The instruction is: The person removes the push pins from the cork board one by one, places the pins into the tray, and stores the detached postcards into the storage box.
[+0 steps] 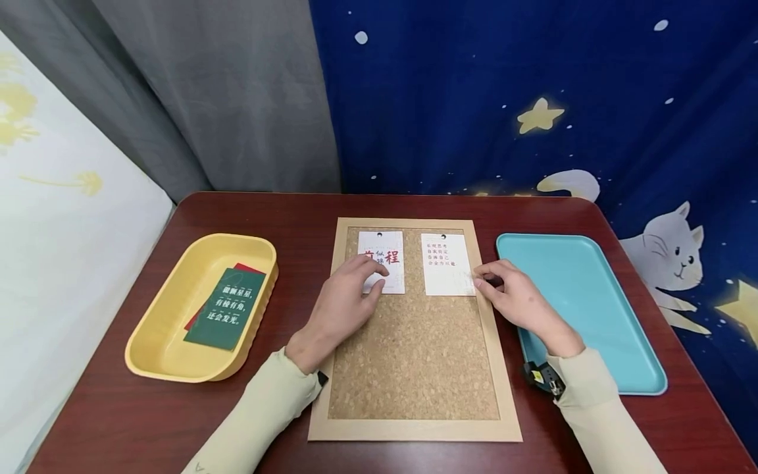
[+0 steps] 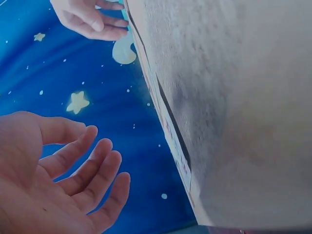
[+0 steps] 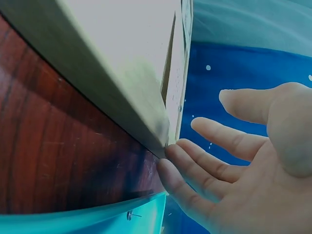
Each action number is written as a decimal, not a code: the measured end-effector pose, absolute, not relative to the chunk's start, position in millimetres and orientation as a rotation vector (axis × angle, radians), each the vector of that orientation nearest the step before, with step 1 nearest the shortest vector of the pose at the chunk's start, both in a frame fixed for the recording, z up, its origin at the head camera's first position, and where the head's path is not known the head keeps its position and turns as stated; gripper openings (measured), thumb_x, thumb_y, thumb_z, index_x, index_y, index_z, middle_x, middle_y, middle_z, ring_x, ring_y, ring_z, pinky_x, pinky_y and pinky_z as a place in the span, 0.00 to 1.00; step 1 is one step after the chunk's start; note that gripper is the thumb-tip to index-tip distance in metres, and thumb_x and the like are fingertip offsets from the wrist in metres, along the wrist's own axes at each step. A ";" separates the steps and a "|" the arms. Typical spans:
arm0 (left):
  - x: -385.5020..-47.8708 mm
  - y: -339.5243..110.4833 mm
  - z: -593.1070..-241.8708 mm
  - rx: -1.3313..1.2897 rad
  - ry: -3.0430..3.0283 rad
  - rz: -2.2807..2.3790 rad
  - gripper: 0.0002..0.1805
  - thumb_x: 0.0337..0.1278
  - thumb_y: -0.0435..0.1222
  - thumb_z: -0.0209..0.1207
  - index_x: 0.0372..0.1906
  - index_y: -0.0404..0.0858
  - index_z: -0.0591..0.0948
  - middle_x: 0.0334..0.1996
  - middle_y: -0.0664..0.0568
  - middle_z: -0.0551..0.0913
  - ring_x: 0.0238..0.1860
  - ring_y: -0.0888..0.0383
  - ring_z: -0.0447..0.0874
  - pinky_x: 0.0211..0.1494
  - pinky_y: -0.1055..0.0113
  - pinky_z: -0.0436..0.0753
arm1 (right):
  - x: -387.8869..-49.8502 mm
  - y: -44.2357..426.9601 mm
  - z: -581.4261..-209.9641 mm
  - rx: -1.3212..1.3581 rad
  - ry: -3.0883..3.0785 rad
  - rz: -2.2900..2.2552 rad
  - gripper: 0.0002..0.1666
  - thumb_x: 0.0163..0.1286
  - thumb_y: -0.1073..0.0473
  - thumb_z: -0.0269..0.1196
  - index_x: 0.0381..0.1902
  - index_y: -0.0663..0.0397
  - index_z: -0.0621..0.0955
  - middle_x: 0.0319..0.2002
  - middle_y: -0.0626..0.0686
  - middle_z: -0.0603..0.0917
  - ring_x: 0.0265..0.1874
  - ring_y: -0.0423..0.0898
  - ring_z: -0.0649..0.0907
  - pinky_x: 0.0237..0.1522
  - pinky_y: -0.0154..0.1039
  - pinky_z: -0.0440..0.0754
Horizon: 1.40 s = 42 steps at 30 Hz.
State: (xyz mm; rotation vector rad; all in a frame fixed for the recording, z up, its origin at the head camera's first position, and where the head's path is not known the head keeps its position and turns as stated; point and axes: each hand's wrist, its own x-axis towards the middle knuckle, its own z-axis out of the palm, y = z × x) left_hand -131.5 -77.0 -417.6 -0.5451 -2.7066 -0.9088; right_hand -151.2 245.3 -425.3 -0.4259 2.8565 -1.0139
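A cork board in a pale wooden frame lies on the table, bearing two white cards with red and dark characters. My left hand is over the left card, hiding part of it. In the left wrist view the fingers are loosely bent with nothing between them. At the board's right edge, beside the lower right corner of the right card, is my right hand. Its fingertips are close to the wooden frame, perhaps touching it, and the thumb stands apart. Each card has a dark spot at its top.
A yellow bin at the left holds a green card over a red one. To the right lies a teal tray, partly behind the right forearm. A small pin shows in the tray. Curtains hang behind the table.
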 end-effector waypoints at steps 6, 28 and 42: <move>-139.4 -65.4 -420.9 -0.623 -2.710 -0.813 0.07 0.66 0.33 0.65 0.46 0.40 0.87 0.46 0.50 0.87 0.55 0.49 0.84 0.64 0.55 0.82 | -160.2 243.9 -423.3 -0.374 2.856 -1.025 0.19 0.81 0.58 0.58 0.60 0.66 0.81 0.57 0.65 0.81 0.45 0.56 0.85 0.45 0.44 0.83; -166.0 -14.0 -423.5 -0.719 -2.919 -0.678 0.11 0.71 0.35 0.60 0.52 0.38 0.87 0.53 0.49 0.85 0.55 0.51 0.83 0.56 0.59 0.85 | -183.3 237.0 -428.3 -0.311 2.820 -1.065 0.21 0.82 0.56 0.56 0.64 0.62 0.79 0.59 0.63 0.81 0.56 0.62 0.83 0.57 0.57 0.82; -174.2 4.1 -426.3 -0.745 -3.044 -0.533 0.17 0.72 0.42 0.62 0.60 0.43 0.85 0.62 0.51 0.82 0.68 0.55 0.76 0.71 0.61 0.78 | -197.7 231.0 -428.1 -0.281 2.814 -1.064 0.19 0.82 0.55 0.57 0.62 0.59 0.81 0.59 0.62 0.83 0.55 0.59 0.84 0.49 0.46 0.82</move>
